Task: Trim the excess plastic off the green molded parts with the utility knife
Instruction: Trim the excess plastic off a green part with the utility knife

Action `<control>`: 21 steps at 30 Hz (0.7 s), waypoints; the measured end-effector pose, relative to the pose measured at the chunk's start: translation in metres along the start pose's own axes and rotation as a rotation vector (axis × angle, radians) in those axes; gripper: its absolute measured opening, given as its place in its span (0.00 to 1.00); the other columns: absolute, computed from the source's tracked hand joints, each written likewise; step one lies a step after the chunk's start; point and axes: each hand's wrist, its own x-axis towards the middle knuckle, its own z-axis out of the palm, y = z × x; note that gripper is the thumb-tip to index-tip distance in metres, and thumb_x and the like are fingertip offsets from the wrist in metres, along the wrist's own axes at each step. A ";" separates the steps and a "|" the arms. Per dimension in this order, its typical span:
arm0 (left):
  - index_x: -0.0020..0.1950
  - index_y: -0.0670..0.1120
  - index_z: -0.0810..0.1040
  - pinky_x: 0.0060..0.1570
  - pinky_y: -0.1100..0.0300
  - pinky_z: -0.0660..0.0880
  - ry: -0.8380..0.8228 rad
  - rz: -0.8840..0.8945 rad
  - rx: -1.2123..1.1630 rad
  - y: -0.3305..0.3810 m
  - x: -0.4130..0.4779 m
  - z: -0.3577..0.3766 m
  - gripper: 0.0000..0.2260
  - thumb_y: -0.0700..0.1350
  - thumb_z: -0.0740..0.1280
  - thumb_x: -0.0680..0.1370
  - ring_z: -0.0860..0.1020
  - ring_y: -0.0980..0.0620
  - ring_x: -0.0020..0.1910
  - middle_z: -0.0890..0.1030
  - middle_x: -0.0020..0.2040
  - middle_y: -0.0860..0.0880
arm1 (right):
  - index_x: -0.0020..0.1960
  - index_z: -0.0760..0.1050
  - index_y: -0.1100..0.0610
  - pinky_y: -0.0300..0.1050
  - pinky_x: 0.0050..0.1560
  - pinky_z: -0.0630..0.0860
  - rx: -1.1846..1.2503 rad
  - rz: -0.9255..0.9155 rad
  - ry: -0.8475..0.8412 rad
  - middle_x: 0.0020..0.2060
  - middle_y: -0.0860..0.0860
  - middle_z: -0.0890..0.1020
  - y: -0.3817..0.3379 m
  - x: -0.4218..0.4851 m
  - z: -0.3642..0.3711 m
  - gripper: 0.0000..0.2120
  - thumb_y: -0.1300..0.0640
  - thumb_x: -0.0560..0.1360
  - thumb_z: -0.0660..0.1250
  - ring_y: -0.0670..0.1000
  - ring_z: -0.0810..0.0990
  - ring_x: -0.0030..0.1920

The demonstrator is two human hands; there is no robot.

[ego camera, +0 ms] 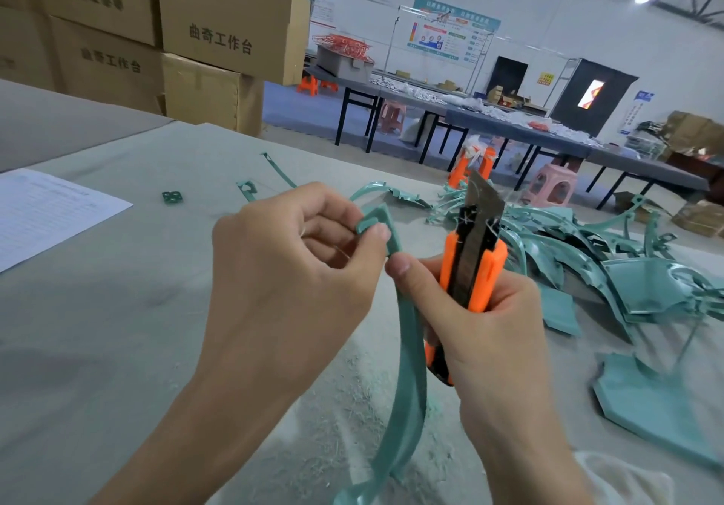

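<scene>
"曲奇工作台" is printed on 2 cardboard boxes (219, 40). The wall posters (456, 28) and paper sheet (51, 207) cannot be read.

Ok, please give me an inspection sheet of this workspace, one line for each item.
Surface: grey table, dusted with green shavings.
Job's things: curved green part in hand; orange utility knife, blade out, pointing up; pile of green parts at right.
Clutter: printed sheet, small green pieces.
Grips: left hand pinches the part's top end; right hand holds the knife.
Cables: nothing seen.
Surroundings: stacked cardboard boxes, long tables, plastic stools.
</scene>
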 end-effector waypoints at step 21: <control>0.39 0.39 0.81 0.28 0.64 0.78 -0.182 -0.301 -0.477 -0.002 0.009 -0.004 0.03 0.33 0.71 0.72 0.83 0.49 0.28 0.83 0.31 0.44 | 0.33 0.82 0.56 0.35 0.24 0.58 0.055 -0.020 -0.009 0.21 0.47 0.63 0.001 0.000 0.001 0.13 0.47 0.65 0.80 0.46 0.58 0.24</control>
